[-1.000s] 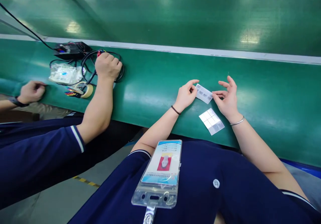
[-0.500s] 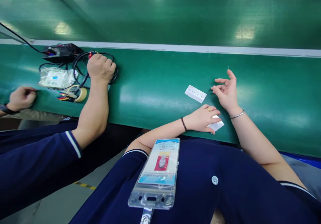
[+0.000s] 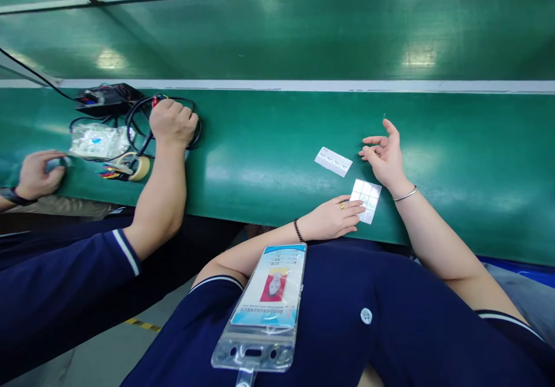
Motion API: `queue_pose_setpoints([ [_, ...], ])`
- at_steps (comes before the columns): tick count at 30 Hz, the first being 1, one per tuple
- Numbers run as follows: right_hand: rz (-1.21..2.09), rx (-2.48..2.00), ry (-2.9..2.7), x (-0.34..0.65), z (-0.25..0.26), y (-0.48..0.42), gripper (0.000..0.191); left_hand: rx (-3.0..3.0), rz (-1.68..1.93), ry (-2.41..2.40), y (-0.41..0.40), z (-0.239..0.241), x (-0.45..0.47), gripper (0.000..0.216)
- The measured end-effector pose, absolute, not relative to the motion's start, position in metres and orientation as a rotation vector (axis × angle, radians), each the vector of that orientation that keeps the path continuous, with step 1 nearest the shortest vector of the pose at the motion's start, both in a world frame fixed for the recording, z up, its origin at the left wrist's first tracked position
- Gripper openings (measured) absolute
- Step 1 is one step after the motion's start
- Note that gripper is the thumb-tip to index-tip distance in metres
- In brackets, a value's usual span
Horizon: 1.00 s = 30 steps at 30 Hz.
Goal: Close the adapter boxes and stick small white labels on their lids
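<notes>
Head view: left hand [image 3: 332, 219] fingers flat on label sheet [image 3: 366, 200]; right hand [image 3: 384, 157] open, empty.

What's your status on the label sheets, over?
Left hand flat, fingertips on the gridded label sheet. Right hand open, raised, empty. Label strip lies apart on the green bench. Co-worker's hand far left, not obstructing.

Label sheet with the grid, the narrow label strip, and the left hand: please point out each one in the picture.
label sheet [image 3: 367, 197], head view, on its upper middle squares.
label strip [image 3: 333, 162], head view, on the strip's centre.
left hand [image 3: 332, 218], head view, on the back of the hand.
</notes>
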State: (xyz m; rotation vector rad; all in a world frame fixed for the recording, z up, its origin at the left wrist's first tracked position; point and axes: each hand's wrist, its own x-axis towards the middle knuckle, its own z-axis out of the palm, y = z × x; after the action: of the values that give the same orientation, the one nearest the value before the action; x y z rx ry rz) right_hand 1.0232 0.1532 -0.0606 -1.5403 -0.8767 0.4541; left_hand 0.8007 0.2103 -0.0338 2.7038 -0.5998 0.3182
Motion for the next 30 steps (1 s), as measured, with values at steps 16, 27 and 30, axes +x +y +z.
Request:
queue_pose_setpoints([
  [16,0.338,-1.637,-1.011,1.017,-0.065,0.149,0.078,2.78,0.413,-0.279,0.241,-0.041,0.762,0.039],
  [27,0.328,-1.667,-1.038,1.016,-0.066,0.149,0.078,2.948,0.373,-0.16,0.222,-0.043,0.762,0.047],
  [30,0.324,-1.668,-1.048,1.016,-0.067,0.149,0.078,2.931,0.381,-0.167,0.225,-0.042,0.763,0.044],
])
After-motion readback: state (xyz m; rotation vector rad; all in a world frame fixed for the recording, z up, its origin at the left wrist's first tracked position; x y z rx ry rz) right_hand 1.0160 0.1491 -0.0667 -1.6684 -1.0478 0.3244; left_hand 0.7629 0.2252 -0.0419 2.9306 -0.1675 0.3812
